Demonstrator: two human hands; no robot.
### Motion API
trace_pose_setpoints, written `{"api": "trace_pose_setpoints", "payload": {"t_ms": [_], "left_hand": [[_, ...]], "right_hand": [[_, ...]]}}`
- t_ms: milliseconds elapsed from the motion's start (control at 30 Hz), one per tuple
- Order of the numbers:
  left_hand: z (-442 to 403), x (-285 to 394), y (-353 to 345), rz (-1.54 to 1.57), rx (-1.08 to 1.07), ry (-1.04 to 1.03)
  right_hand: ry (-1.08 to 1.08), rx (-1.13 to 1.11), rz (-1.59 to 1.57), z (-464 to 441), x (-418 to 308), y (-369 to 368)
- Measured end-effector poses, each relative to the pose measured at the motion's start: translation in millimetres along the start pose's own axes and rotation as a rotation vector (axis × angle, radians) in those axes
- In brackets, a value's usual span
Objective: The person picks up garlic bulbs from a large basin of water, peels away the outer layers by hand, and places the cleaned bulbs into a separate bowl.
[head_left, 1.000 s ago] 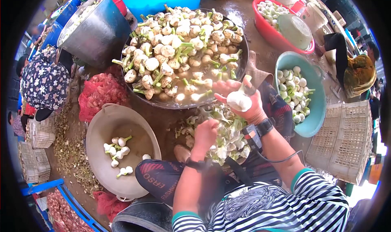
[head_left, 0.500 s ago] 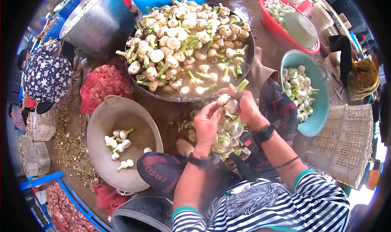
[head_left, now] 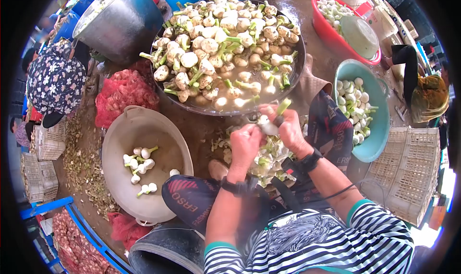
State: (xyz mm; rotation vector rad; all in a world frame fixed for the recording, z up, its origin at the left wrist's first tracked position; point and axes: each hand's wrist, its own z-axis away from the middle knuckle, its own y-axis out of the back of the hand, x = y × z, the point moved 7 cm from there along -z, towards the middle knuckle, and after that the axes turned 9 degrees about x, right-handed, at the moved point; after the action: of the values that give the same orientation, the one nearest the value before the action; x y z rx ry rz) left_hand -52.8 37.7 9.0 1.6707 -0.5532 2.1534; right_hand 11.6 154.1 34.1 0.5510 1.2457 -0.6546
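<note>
Between my two hands is a white garlic bulb [head_left: 269, 128] with a green stem stub pointing up. My right hand [head_left: 289, 130] is wrapped round the bulb and its stem. The closed fingers of my left hand [head_left: 246, 142] press at the bulb's left side, partly blurred. Below them lies a heap of peeled leaves and skins [head_left: 271, 161]. Just beyond my hands, a wide dark pan [head_left: 192, 108] holds unpeeled bulbs piled in muddy water. A beige tub [head_left: 113, 178] on the left holds several clean white bulbs.
A teal basin [head_left: 382, 130] and a red basin [head_left: 329, 38] on the right hold white bulbs. Plastic crates [head_left: 403, 168] stand at the far right. On the left are a red net bag [head_left: 126, 96], a metal pot [head_left: 120, 29] and a person in a flowered hat [head_left: 56, 84].
My left hand, earlier apart from the bulb, has come to it and closed at its side. The bulb, first upturned in my open right hand, now sits between both hands.
</note>
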Motion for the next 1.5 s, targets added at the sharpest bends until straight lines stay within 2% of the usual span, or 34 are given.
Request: {"api": "trace_pose_setpoints", "payload": {"t_ms": [33,100,167,200,300,333,367,400,433,500,567,600,633,700,733,767,800,833,867,900,967,1000,1033,1067,1100,1133,1167,1233,1333,1367,1400,1433,1500], "left_hand": [[-5,0,3,-0.008,0.016,-0.023],[-15,-13,16,-0.206,0.077,-0.033],[-20,-45,21,-0.461,0.054,-0.068],[-13,-41,13,-0.735,-0.001,-0.144],[1,-58,-4,-1.153,-0.242,-0.082],[7,-57,-6,-1.098,-0.263,-0.064],[5,-50,-9,-0.9,-0.195,-0.154],[3,-46,-11,-0.701,-0.125,-0.24],[1,-43,-8,-0.501,-0.053,-0.322],[-8,-44,-7,-0.35,-0.077,-0.226],[-9,-44,-1,-0.248,-0.08,-0.082],[-12,-49,0,-0.129,-0.046,-0.076],[-10,-56,3,-0.131,-0.044,0.02],[0,-43,4,-0.128,-0.042,0.214],[-1,-45,4,-0.16,-0.016,0.116],[1,-42,1,-0.167,-0.016,0.111],[3,-36,-2,-0.174,-0.014,0.105],[3,-32,-2,-0.181,-0.01,0.099],[3,-45,-3,-0.202,-0.048,0.223],[-1,-40,-4,-0.266,-0.039,0.053],[-1,-31,-14,-0.398,-0.023,-0.284],[-1,-40,-17,-0.348,-0.072,-0.171],[1,-38,-17,-0.387,-0.076,-0.228],[2,-37,-16,-0.427,-0.079,-0.286],[1,-35,-16,-0.468,-0.081,-0.344],[0,-31,-14,-0.397,-0.087,-0.255],[-2,-32,-11,-0.406,-0.093,-0.196],[-6,-37,-3,-0.424,-0.103,-0.077],[-14,-47,4,-0.321,-0.017,-0.08],[-18,-49,6,-0.272,0.007,-0.068],[-19,-59,5,-0.219,-0.001,0.067],[-20,-64,5,-0.118,0.013,0.116],[-22,-54,1,0.092,0.05,0.217]], "right_hand": [[-0.147,-0.072,-0.196,-3,10,1],[-0.165,-0.204,-0.603,-5,-6,0],[0.342,-0.139,0.005,-2,-43,17],[0.281,-0.177,-0.05,-4,-41,21],[0.101,-0.256,-0.265,-8,-28,24],[0.02,-0.283,-0.356,-7,-22,24],[-0.062,-0.303,-0.444,-5,-19,23],[-0.288,-0.325,-0.839,-6,-7,20],[-0.36,-0.31,-0.948,-7,-1,19],[-0.504,-0.263,-1.168,-9,10,18],[-0.432,-0.268,-1.035,-12,11,24],[-0.294,-0.168,-0.795,-12,3,32],[-0.354,-0.226,-0.776,-18,5,42],[-0.156,-0.034,-0.441,-34,-29,94],[0.041,0.06,-0.258,-42,-57,125],[0.039,0.202,-0.197,-64,-61,179],[0.191,0.296,0.088,-70,-75,228],[0.238,0.481,0.581,-88,-80,274],[0.158,0.662,1.212,-79,-106,280],[0.235,0.767,1.349,-71,-119,273],[0.259,0.512,1.242,-104,-101,261],[0.388,0.381,1.157,-105,-102,219],[0.276,0.251,0.947,-109,-90,178],[0.327,0.001,0.948,-133,-60,148],[0.141,-0.089,0.785,-130,-43,106],[0.138,-0.178,1.073,-120,-55,53],[0.325,-0.318,0.948,-141,-15,28],[0.273,-0.429,0.962,-160,30,-15],[0.181,-0.545,1.336,-184,81,-46],[0.142,-0.573,1.334,-187,88,-49],[0.102,-0.6,1.333,-189,94,-49],[0.06,-0.628,1.337,-190,100,-48],[0.074,-0.597,1.127,-176,68,-43]]}}
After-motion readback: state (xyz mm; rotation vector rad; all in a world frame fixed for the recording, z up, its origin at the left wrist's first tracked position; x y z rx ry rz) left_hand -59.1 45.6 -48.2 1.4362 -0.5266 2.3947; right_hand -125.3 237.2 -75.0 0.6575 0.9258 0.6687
